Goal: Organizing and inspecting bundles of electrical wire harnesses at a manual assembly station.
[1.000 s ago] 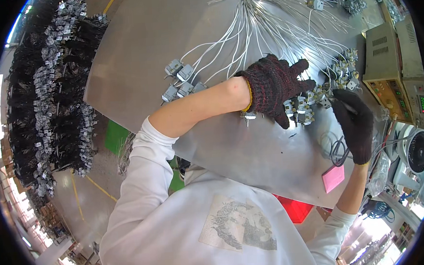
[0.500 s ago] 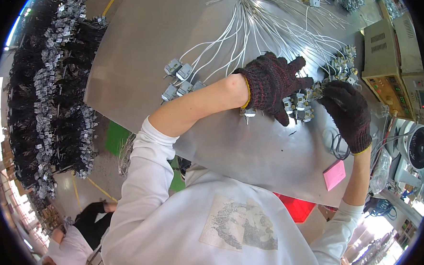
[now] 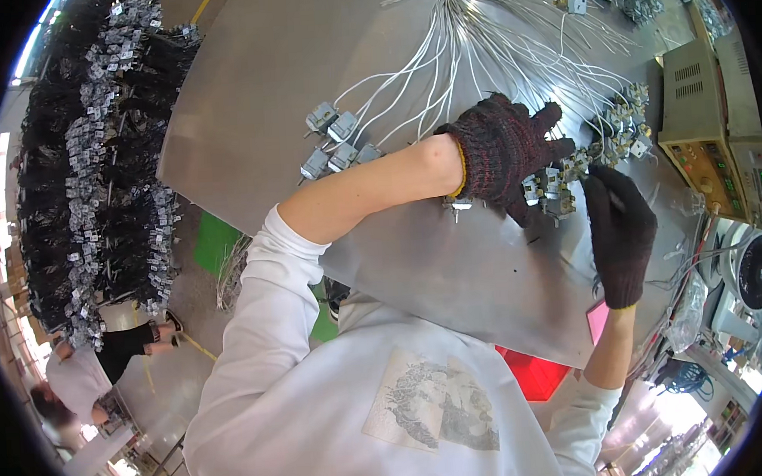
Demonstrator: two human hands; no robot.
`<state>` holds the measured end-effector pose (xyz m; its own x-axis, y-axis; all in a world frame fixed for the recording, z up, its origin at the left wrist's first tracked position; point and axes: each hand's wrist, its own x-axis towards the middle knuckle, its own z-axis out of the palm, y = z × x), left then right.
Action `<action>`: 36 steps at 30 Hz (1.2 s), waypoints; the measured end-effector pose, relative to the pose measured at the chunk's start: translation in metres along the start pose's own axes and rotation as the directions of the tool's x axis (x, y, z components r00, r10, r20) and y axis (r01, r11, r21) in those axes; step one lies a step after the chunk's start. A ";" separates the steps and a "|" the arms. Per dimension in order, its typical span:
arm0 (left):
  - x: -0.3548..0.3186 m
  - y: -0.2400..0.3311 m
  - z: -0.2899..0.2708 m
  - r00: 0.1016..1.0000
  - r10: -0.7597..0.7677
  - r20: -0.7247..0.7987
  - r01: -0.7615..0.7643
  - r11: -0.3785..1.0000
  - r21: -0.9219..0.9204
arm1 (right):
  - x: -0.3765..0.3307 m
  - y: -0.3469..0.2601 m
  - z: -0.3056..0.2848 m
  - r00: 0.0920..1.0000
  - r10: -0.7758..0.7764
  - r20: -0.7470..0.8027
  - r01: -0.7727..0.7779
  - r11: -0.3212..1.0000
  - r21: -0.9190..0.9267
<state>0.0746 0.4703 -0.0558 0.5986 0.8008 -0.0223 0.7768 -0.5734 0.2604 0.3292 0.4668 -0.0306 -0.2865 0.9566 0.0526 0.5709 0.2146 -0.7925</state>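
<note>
My left hand (image 3: 508,155), in a dark knitted glove with a yellow cuff, is spread over a cluster of small boxy metal parts (image 3: 557,203), its fingers apart. Beside that cluster, my right hand (image 3: 622,234), also gloved, has its fingers drawn together with the tips at the parts' right side. Whatever lies between those tips is hidden. White wires (image 3: 452,40) fan out from a bundle at the far side down to the parts. More metal parts (image 3: 341,128) lie left of my left hand, and others (image 3: 621,126) crowd the right, beyond my right hand.
The metal tabletop (image 3: 245,116) carries all this. Bench instruments (image 3: 705,169) and a round black-and-white device (image 3: 757,270) stand at the right. A pink pad (image 3: 598,320) lies near my right wrist; a red bin (image 3: 535,374) is below the edge. Racks of dark-wired parts (image 3: 85,184) and a person (image 3: 95,374) are left.
My right hand has turned more upright, its wrist moving left and nearer me, partly covering the pink pad. The left hand stays spread over the parts. The person in the background has moved.
</note>
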 end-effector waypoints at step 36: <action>0.011 0.015 0.015 0.990 -0.096 -0.101 0.103 0.993 0.060 | -0.045 0.007 -0.009 0.981 0.185 -0.057 -0.184 0.983 0.022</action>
<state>0.0961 0.4680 -0.0666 0.4983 0.8656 0.0499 0.8444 -0.4976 0.1983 0.3533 0.4272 -0.0327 -0.1322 0.9894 -0.0601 0.5971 0.0310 -0.8015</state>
